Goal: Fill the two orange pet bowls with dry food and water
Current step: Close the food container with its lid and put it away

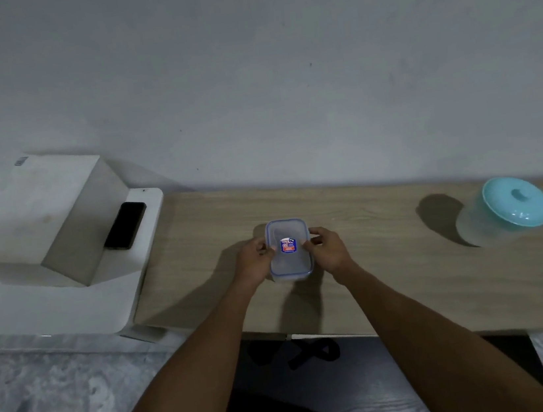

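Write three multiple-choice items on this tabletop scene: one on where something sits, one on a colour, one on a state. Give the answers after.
1. Where does the black phone lie?
A. On the wooden table
B. On the white surface left of the table
C. On the floor

2. What colour is the lid of the jug at the right?
A. Orange
B. Black
C. Turquoise

3. What is the state of the clear container?
A. Lid on, with a hand on each side
B. Open and lying on its side
C. Standing alone, untouched

Answers:
1 B: the phone rests on the white surface beside a white box, off the table.
2 C: the lid is turquoise over a pale translucent body.
3 A: the blue-edged lid with its sticker sits on top, while the left hand and the right hand are on its two long sides.
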